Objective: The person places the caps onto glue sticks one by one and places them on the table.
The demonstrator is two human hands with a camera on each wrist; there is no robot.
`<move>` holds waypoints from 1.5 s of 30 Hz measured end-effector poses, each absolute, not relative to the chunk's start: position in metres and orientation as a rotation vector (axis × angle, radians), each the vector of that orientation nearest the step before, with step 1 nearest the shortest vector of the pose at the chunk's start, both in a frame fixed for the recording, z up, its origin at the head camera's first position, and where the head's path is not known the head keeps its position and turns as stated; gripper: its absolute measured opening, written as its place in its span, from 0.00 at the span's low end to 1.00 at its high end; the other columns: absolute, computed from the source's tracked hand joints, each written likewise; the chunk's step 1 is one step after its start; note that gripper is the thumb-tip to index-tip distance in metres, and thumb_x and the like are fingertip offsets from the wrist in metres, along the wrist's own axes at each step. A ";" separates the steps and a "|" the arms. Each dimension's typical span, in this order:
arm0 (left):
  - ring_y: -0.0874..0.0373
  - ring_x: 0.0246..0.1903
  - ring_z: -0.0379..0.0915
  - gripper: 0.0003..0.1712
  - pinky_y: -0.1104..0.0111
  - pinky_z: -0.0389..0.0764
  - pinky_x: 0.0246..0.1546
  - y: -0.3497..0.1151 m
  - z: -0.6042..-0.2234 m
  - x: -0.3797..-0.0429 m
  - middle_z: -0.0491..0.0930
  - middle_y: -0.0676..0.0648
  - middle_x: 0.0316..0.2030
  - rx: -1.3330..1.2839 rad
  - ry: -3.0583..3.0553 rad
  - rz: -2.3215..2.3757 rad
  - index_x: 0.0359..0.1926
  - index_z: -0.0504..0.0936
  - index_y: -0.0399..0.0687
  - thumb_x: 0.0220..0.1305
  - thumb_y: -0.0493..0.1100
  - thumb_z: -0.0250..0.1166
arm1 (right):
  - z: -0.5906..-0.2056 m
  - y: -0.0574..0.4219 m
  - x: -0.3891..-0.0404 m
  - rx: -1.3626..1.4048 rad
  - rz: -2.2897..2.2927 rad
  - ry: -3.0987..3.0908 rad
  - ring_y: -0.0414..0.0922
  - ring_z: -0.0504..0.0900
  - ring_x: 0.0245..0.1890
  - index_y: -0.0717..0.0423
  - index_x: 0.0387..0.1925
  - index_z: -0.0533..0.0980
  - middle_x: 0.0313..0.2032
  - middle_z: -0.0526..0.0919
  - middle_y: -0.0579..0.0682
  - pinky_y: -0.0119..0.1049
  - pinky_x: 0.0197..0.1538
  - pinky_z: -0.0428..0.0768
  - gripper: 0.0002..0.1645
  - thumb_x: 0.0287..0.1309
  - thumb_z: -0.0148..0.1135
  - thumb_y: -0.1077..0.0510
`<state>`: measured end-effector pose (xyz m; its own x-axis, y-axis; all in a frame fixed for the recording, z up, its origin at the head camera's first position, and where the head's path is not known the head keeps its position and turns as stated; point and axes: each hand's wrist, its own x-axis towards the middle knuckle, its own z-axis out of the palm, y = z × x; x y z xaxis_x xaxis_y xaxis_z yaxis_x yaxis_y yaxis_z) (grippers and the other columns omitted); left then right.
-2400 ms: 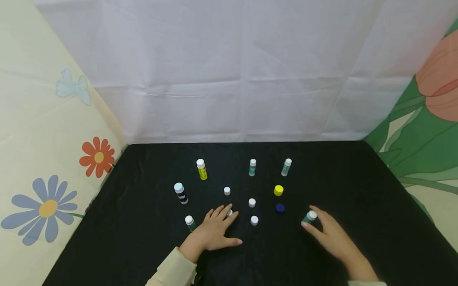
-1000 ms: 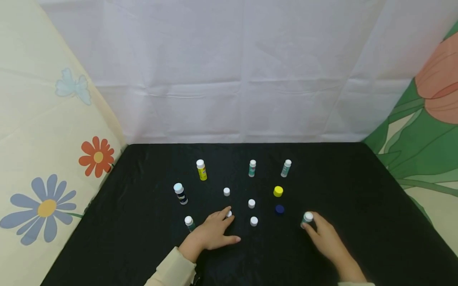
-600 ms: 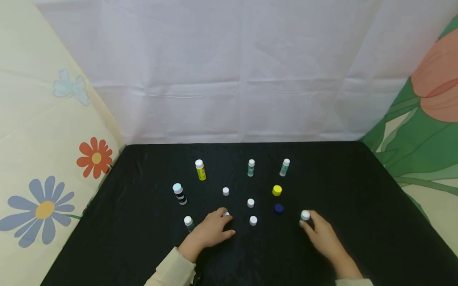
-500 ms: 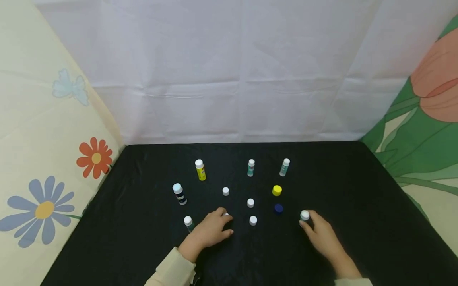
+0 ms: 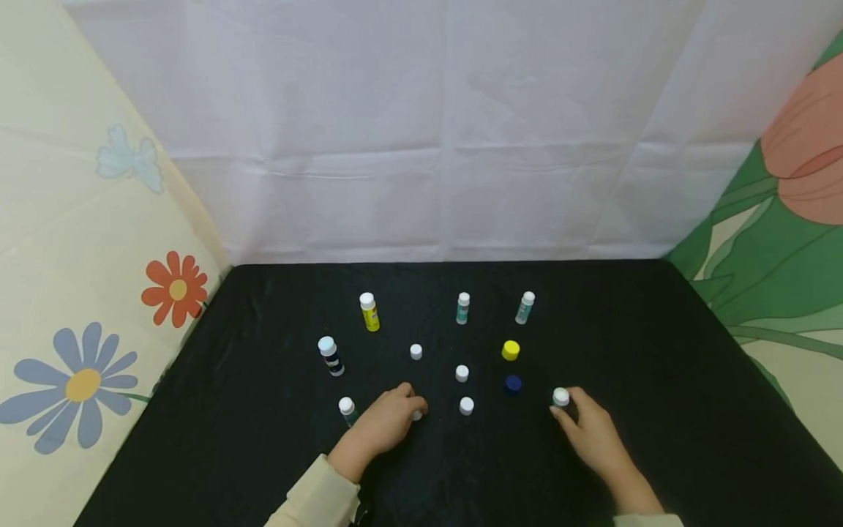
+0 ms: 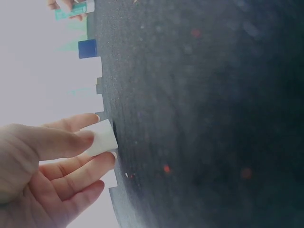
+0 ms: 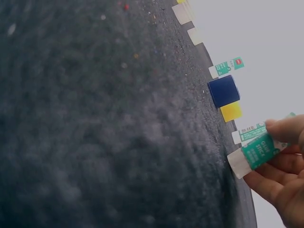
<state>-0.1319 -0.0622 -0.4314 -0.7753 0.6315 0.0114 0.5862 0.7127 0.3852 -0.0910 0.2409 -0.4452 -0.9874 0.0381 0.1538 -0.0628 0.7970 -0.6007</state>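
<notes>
My left hand (image 5: 382, 421) pinches a small white cap (image 6: 105, 137) between thumb and fingers, low at the black tablecloth; in the head view the cap is mostly hidden by the fingers. On the right, my right hand (image 5: 595, 432) grips a green-labelled glue stick (image 7: 259, 153) by its sides, upright, its white end (image 5: 560, 397) on top. Between the hands lie two white caps (image 5: 466, 406) (image 5: 462, 373), a dark blue cap (image 5: 513, 384) and a yellow cap (image 5: 511, 350). Another white cap (image 5: 416, 352) is just beyond my left hand.
More glue sticks stand around the caps: a green one (image 5: 349, 413) beside my left wrist, a navy one (image 5: 332, 357), a yellow one (image 5: 370, 313), and two green ones (image 5: 463, 309) (image 5: 525, 309) at the back. White cloth (image 5: 421, 146) hangs behind the black table (image 5: 632, 307).
My left hand has gone from spread fingers over the white cap to pinching it, drawing it slightly nearer. My right hand has shifted a little left with the glue stick, which now stands more upright.
</notes>
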 end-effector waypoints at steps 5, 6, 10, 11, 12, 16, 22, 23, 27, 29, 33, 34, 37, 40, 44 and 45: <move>0.64 0.21 0.63 0.09 0.73 0.69 0.25 -0.063 -0.431 -0.132 0.68 0.52 0.26 0.999 2.798 0.526 0.34 0.80 0.49 0.54 0.33 0.58 | -0.446 0.240 -0.091 0.015 0.969 -2.823 0.59 0.73 0.38 0.67 0.39 0.68 0.37 0.75 0.63 0.51 0.39 0.70 0.15 0.48 0.58 0.66; 0.64 0.21 0.63 0.09 0.73 0.69 0.25 -0.063 -0.431 -0.132 0.68 0.52 0.26 0.992 2.793 0.530 0.34 0.79 0.49 0.54 0.33 0.58 | -0.446 0.240 -0.091 0.020 0.971 -2.815 0.59 0.73 0.39 0.67 0.39 0.68 0.37 0.75 0.64 0.51 0.39 0.69 0.15 0.48 0.58 0.67; 0.64 0.22 0.64 0.09 0.72 0.70 0.27 -0.062 -0.431 -0.132 0.70 0.52 0.27 0.977 2.784 0.554 0.35 0.78 0.48 0.53 0.32 0.58 | -0.447 0.239 -0.090 0.062 0.951 -2.764 0.60 0.72 0.39 0.69 0.39 0.69 0.37 0.74 0.65 0.52 0.40 0.69 0.15 0.46 0.60 0.68; 0.64 0.23 0.65 0.09 0.72 0.71 0.27 -0.062 -0.432 -0.132 0.70 0.52 0.27 0.979 2.784 0.564 0.35 0.77 0.48 0.52 0.32 0.59 | -0.447 0.238 -0.090 0.071 0.943 -2.751 0.61 0.72 0.39 0.70 0.38 0.70 0.37 0.74 0.65 0.52 0.41 0.69 0.16 0.45 0.60 0.68; 0.63 0.23 0.65 0.09 0.72 0.71 0.28 -0.062 -0.432 -0.133 0.70 0.52 0.28 0.983 2.788 0.574 0.35 0.77 0.47 0.52 0.32 0.59 | -0.447 0.238 -0.089 0.079 0.934 -2.742 0.61 0.72 0.39 0.70 0.38 0.70 0.37 0.74 0.66 0.53 0.41 0.69 0.16 0.45 0.60 0.68; 0.64 0.24 0.66 0.08 0.73 0.71 0.29 -0.062 -0.434 -0.133 0.71 0.53 0.26 0.997 2.809 0.615 0.33 0.76 0.45 0.50 0.32 0.59 | -0.445 0.235 -0.088 0.101 0.909 -2.725 0.61 0.72 0.39 0.71 0.39 0.70 0.37 0.74 0.65 0.53 0.41 0.68 0.17 0.44 0.61 0.68; 0.65 0.23 0.63 0.05 0.74 0.70 0.28 -0.062 -0.434 -0.132 0.68 0.55 0.24 0.980 2.789 0.683 0.30 0.75 0.45 0.50 0.33 0.60 | -0.442 0.227 -0.086 0.141 0.904 -2.683 0.56 0.74 0.36 0.69 0.39 0.72 0.34 0.75 0.59 0.50 0.38 0.71 0.17 0.43 0.62 0.68; 0.65 0.24 0.63 0.05 0.74 0.69 0.28 -0.062 -0.433 -0.132 0.67 0.55 0.24 0.984 2.786 0.690 0.30 0.75 0.45 0.51 0.33 0.60 | -0.441 0.226 -0.086 0.143 0.905 -2.681 0.55 0.74 0.36 0.69 0.39 0.72 0.34 0.75 0.58 0.49 0.37 0.72 0.17 0.43 0.62 0.68; 0.65 0.24 0.63 0.04 0.74 0.69 0.28 -0.061 -0.432 -0.131 0.66 0.55 0.25 0.993 2.782 0.716 0.31 0.73 0.45 0.52 0.35 0.60 | -0.439 0.222 -0.085 0.158 0.911 -2.693 0.51 0.74 0.34 0.68 0.40 0.72 0.33 0.74 0.55 0.47 0.35 0.72 0.17 0.44 0.62 0.67; 0.65 0.24 0.62 0.05 0.75 0.68 0.28 -0.061 -0.431 -0.130 0.65 0.55 0.25 0.991 2.771 0.740 0.31 0.72 0.45 0.53 0.35 0.60 | -0.438 0.220 -0.084 0.174 0.894 -2.692 0.48 0.74 0.33 0.67 0.40 0.72 0.33 0.74 0.53 0.44 0.34 0.72 0.18 0.43 0.62 0.68; 0.65 0.25 0.62 0.05 0.75 0.67 0.28 -0.060 -0.427 -0.129 0.64 0.56 0.26 0.957 2.735 0.803 0.32 0.72 0.46 0.53 0.36 0.59 | -0.435 0.215 -0.083 0.218 0.868 -2.667 0.46 0.74 0.32 0.66 0.41 0.73 0.32 0.75 0.52 0.43 0.33 0.72 0.19 0.42 0.63 0.68; 0.65 0.25 0.62 0.05 0.75 0.67 0.28 -0.060 -0.426 -0.128 0.64 0.56 0.26 0.945 2.724 0.819 0.33 0.72 0.46 0.53 0.36 0.59 | -0.435 0.214 -0.082 0.225 0.864 -2.664 0.46 0.74 0.32 0.66 0.41 0.73 0.32 0.75 0.51 0.43 0.32 0.72 0.19 0.42 0.64 0.67; 0.65 0.26 0.62 0.06 0.75 0.68 0.29 -0.059 -0.424 -0.126 0.65 0.56 0.27 0.941 2.712 0.864 0.33 0.72 0.46 0.54 0.36 0.59 | -0.433 0.211 -0.081 0.239 0.861 -2.661 0.46 0.74 0.32 0.67 0.41 0.73 0.32 0.76 0.51 0.43 0.32 0.72 0.20 0.41 0.64 0.67; 0.65 0.27 0.63 0.07 0.75 0.68 0.30 -0.058 -0.422 -0.124 0.65 0.56 0.28 0.959 2.714 0.916 0.34 0.72 0.46 0.53 0.36 0.60 | -0.433 0.208 -0.080 0.247 0.845 -2.646 0.45 0.74 0.30 0.66 0.39 0.74 0.31 0.76 0.49 0.40 0.31 0.73 0.20 0.39 0.66 0.67; 0.64 0.29 0.64 0.07 0.74 0.69 0.32 -0.057 -0.420 -0.123 0.67 0.55 0.29 0.990 2.726 0.989 0.34 0.71 0.46 0.53 0.35 0.60 | -0.434 0.206 -0.080 0.266 0.850 -2.617 0.45 0.75 0.30 0.64 0.38 0.74 0.30 0.77 0.50 0.40 0.31 0.73 0.21 0.35 0.67 0.68; 0.64 0.29 0.64 0.07 0.74 0.69 0.33 -0.057 -0.420 -0.123 0.67 0.55 0.30 0.999 2.730 1.003 0.34 0.71 0.46 0.52 0.35 0.60 | -0.434 0.205 -0.080 0.271 0.859 -2.614 0.46 0.76 0.30 0.64 0.37 0.73 0.30 0.77 0.50 0.40 0.31 0.73 0.21 0.34 0.67 0.68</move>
